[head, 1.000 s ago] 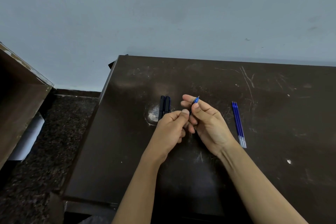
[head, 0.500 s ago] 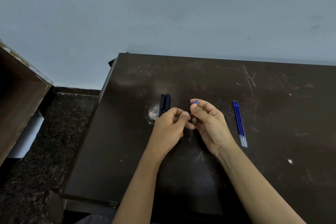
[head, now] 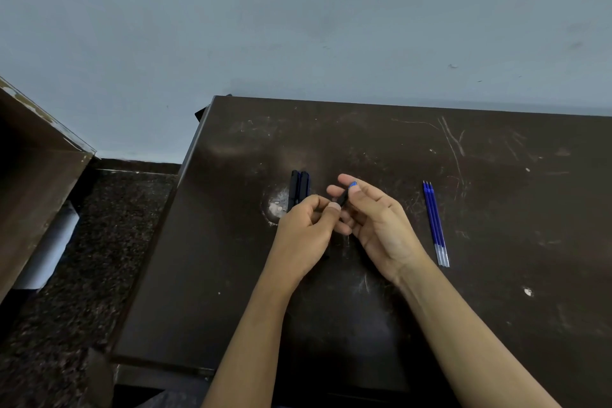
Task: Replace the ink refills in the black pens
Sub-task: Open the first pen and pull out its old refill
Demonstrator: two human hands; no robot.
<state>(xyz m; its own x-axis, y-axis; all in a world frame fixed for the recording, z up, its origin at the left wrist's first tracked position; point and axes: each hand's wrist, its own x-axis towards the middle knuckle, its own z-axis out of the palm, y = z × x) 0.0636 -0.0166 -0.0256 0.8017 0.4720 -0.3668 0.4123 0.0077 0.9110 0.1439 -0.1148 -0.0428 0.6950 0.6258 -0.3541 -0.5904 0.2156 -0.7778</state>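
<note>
My left hand (head: 306,228) and my right hand (head: 377,225) meet over the middle of the dark table (head: 496,291). Between them they grip a black pen (head: 342,198) with a blue end that shows at my right fingertips. The rest of that pen is hidden in the fingers. Two more black pens (head: 299,187) lie side by side just beyond my left hand. Three blue ink refills (head: 435,222) lie together on the table to the right of my right hand.
A grey wall rises behind the table. To the left stand a brown wooden piece (head: 36,182) and a speckled dark floor (head: 82,258) with a white roll (head: 49,248) on it. The table's left edge runs close to my left arm.
The blue end of the held pen has sunk lower between my right fingers. Both hands stay together at the same spot.
</note>
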